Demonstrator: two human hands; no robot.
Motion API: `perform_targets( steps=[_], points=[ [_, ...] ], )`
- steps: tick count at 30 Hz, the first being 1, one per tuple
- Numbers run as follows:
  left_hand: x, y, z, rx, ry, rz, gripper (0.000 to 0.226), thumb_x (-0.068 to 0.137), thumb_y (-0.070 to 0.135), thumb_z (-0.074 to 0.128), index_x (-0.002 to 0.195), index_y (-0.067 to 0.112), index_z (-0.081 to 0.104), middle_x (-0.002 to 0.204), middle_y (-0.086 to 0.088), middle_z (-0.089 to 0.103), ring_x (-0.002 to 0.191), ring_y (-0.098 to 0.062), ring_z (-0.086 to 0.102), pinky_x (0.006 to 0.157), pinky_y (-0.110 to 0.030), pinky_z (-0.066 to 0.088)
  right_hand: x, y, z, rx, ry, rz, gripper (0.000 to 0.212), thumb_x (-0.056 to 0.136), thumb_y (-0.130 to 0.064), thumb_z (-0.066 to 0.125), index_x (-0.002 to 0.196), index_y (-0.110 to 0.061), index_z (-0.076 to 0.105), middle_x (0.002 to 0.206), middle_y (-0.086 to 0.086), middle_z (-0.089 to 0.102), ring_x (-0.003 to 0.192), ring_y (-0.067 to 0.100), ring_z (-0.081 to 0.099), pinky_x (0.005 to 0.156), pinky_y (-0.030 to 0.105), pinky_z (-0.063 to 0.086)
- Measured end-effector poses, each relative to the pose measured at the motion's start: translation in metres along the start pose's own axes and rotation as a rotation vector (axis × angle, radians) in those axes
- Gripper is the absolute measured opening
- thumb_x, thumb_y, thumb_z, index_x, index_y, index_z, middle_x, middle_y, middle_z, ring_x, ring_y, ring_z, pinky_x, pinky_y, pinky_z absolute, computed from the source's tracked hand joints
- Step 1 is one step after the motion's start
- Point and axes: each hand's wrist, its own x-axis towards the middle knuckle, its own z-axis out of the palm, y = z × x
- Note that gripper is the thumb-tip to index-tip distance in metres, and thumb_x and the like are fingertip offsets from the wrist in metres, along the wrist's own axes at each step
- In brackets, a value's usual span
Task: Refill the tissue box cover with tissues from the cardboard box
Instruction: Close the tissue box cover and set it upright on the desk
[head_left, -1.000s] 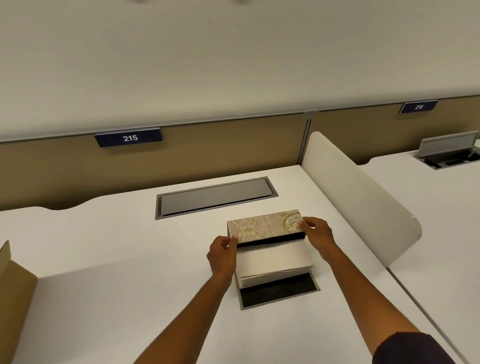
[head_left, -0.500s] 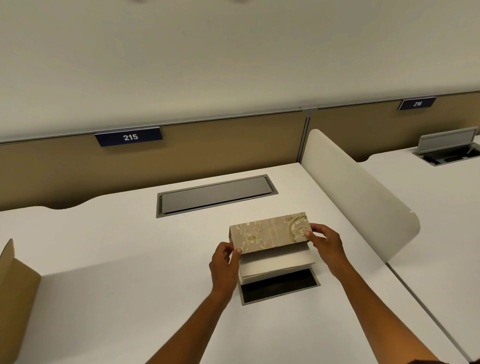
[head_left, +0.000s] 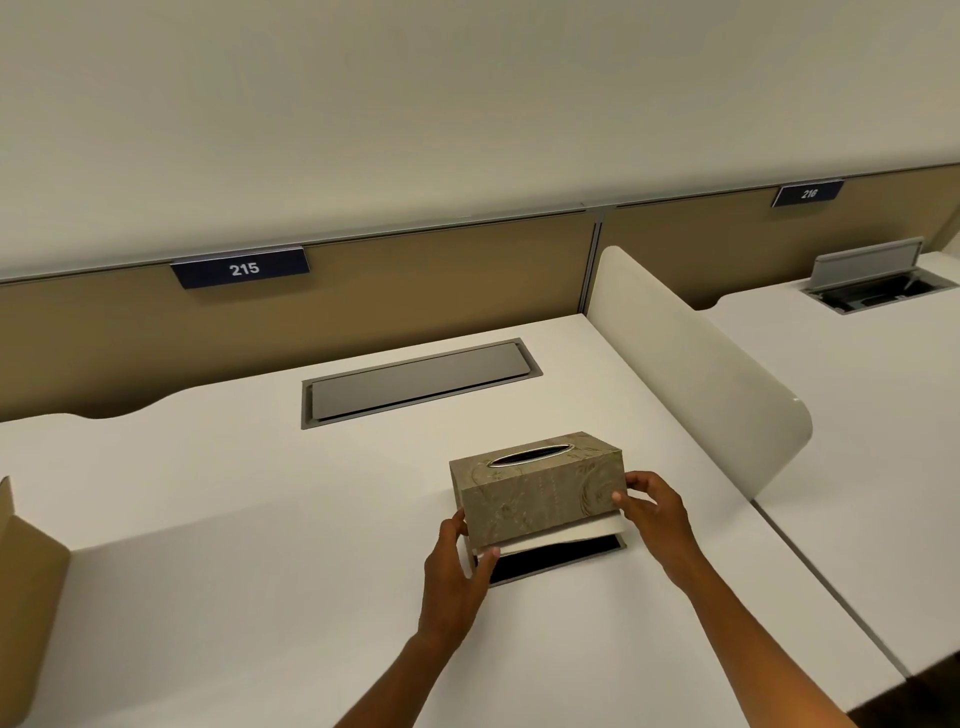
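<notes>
— Start from the left. What's over there?

— At the far left edge there's a flap of the cardboard box (head_left: 26, 582), brown and standing up on the worktop (head_left: 208, 519). It sits well apart from everything I'm handling.

— And your hands?

— My left hand (head_left: 457, 571) is closed on the left end of the tissue box cover (head_left: 540, 493), thumb against its near face, fingers tucked under by the lower corner. My right hand (head_left: 654, 512) grips the right end, fingertips pressed on the near right edge.

— Which way does the cover lie?

— Its long axis runs left to right across me, the right end angled a little farther away. The slot faces up: a narrow dark oval with a shiny metal rim, running along that same axis on the top face.

— How does it look?

— A rectangular box in dull olive-tan fabric with a faint floral and scroll pattern, plainest in the middle, swirls toward the right end.

— Where is it exactly?

— Near the middle of the worktop, toward the right. It sits over a pale stack of tissues (head_left: 561, 538) that shows below its bottom edge. Under that lies the flat base (head_left: 556, 561), dark inside with a grey rim, resting on the worktop.

— Beyond it?

— A closed grey cable hatch (head_left: 415, 382), then the rounded white divider (head_left: 691, 374) at the right.
</notes>
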Motion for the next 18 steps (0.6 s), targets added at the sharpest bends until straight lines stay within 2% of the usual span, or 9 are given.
perform_targets(
  steps=[3, 5, 8, 9, 11, 13, 14, 16, 18],
  points=[
    [0.001, -0.002, 0.001, 0.064, -0.062, -0.006, 0.084, 0.076, 0.028, 0.083, 0.143, 0.024, 0.033, 0.132, 0.021, 0.048, 0.119, 0.002, 0.049, 0.093, -0.002, 0.035, -0.004, -0.005, 0.004, -0.067, 0.029, 0.000, 0.024, 0.090, -0.018, 0.068, 0.113, -0.017, 0.061, 0.115, 0.004, 0.067, 0.094, 0.020, 0.066, 0.083, 0.036, 0.053],
    [0.003, -0.001, 0.001, 0.085, -0.072, -0.006, 0.093, 0.071, 0.026, 0.086, 0.144, 0.026, 0.030, 0.133, 0.023, 0.045, 0.120, 0.003, 0.047, 0.088, 0.005, 0.034, -0.008, -0.008, 0.009, -0.110, 0.037, 0.022, 0.037, 0.091, -0.028, 0.067, 0.125, -0.018, 0.055, 0.117, 0.001, 0.064, 0.098, 0.022, 0.064, 0.074, 0.028, 0.050],
    [0.008, 0.001, 0.002, 0.082, -0.047, -0.008, 0.093, 0.070, 0.024, 0.087, 0.142, 0.033, 0.029, 0.134, 0.023, 0.045, 0.120, 0.002, 0.047, 0.083, 0.006, 0.035, -0.018, -0.004, 0.020, -0.057, 0.106, 0.202, 0.058, 0.089, -0.041, 0.066, 0.136, -0.016, 0.043, 0.118, 0.008, 0.060, 0.104, 0.029, 0.061, 0.080, 0.036, 0.053],
    [0.009, 0.001, 0.002, 0.083, -0.035, -0.002, 0.091, 0.070, 0.025, 0.087, 0.140, 0.035, 0.029, 0.134, 0.022, 0.047, 0.120, 0.002, 0.048, 0.084, 0.005, 0.036, -0.021, -0.002, 0.025, 0.007, 0.119, 0.286, 0.059, 0.089, -0.039, 0.067, 0.136, -0.014, 0.042, 0.118, 0.012, 0.060, 0.102, 0.031, 0.062, 0.083, 0.040, 0.054],
    [0.012, 0.002, 0.002, 0.088, -0.016, 0.014, 0.089, 0.070, 0.027, 0.087, 0.138, 0.035, 0.031, 0.133, 0.021, 0.048, 0.121, -0.001, 0.050, 0.088, 0.000, 0.037, -0.024, 0.003, 0.034, 0.168, 0.083, 0.420, 0.059, 0.089, -0.023, 0.071, 0.138, -0.009, 0.041, 0.114, 0.020, 0.061, 0.092, 0.031, 0.064, 0.081, 0.041, 0.056],
    [0.017, 0.003, 0.001, 0.089, -0.010, 0.033, 0.088, 0.069, 0.030, 0.087, 0.137, 0.036, 0.031, 0.133, 0.021, 0.048, 0.122, -0.003, 0.051, 0.092, -0.007, 0.040, -0.024, 0.006, 0.037, 0.231, 0.044, 0.453, 0.060, 0.087, -0.004, 0.071, 0.139, -0.004, 0.042, 0.107, 0.022, 0.062, 0.087, 0.030, 0.063, 0.083, 0.042, 0.056],
    [0.019, 0.004, 0.000, 0.089, -0.012, 0.044, 0.089, 0.068, 0.033, 0.088, 0.137, 0.037, 0.031, 0.132, 0.021, 0.048, 0.122, -0.003, 0.052, 0.092, -0.008, 0.042, -0.023, 0.007, 0.035, 0.203, 0.038, 0.432, 0.060, 0.084, 0.002, 0.072, 0.138, -0.003, 0.045, 0.105, 0.022, 0.064, 0.086, 0.031, 0.064, 0.086, 0.044, 0.057],
    [0.022, 0.005, -0.001, 0.092, -0.024, 0.058, 0.096, 0.064, 0.037, 0.089, 0.138, 0.039, 0.029, 0.131, 0.025, 0.046, 0.122, -0.001, 0.051, 0.088, -0.002, 0.043, -0.019, 0.007, 0.029, 0.071, 0.015, 0.351, 0.066, 0.078, 0.006, 0.075, 0.138, -0.005, 0.047, 0.112, 0.020, 0.064, 0.092, 0.032, 0.065, 0.093, 0.048, 0.055],
    [0.023, 0.004, -0.002, 0.112, -0.052, 0.067, 0.107, 0.058, 0.040, 0.091, 0.141, 0.038, 0.023, 0.133, 0.027, 0.043, 0.122, 0.001, 0.049, 0.084, 0.005, 0.041, -0.015, 0.003, 0.020, -0.112, -0.060, 0.243, 0.087, 0.071, 0.001, 0.083, 0.145, -0.015, 0.039, 0.120, 0.014, 0.060, 0.106, 0.030, 0.061, 0.096, 0.043, 0.053]
  ],
)
